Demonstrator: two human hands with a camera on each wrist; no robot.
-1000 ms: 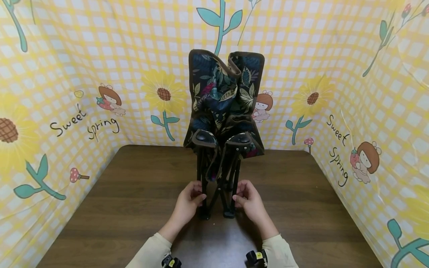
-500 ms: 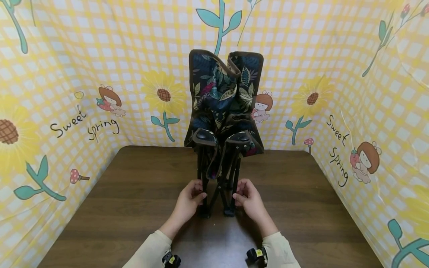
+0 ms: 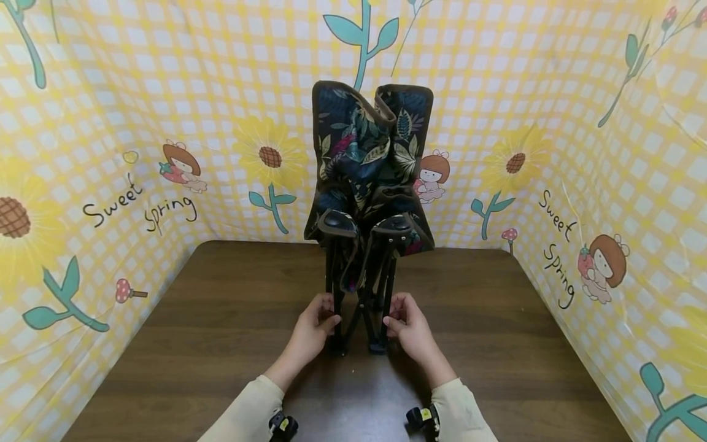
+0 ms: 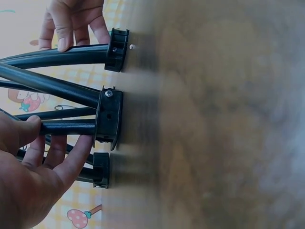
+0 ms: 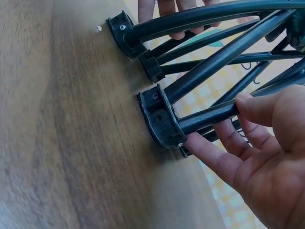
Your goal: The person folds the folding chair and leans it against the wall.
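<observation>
A partly folded camping chair (image 3: 372, 153) with dark floral fabric and brown edging stands upright at the middle of the table. Its thin black legs cross below the seat and end in black plastic feet (image 4: 109, 119). My left hand (image 3: 308, 334) pinches the front left leg low down, thumb in front and fingers behind. On the opposite side, my right hand (image 3: 413, 334) grips the front right leg at about the same height. The right wrist view shows the thumb of the right hand (image 5: 281, 157) on the leg tube (image 5: 209, 117), just above its foot.
The chair's feet are at the surface of a dark brown wooden table (image 3: 221, 368). Yellow-checked cloth (image 3: 221, 80) with sunflowers and cartoon figures walls in the back and both sides. A tiny white speck (image 5: 99, 28) lies near one foot.
Both hands and the chair's feet have shifted very slightly away from me, and the upper fabric has come in a little at the right. The hold on both legs is unchanged.
</observation>
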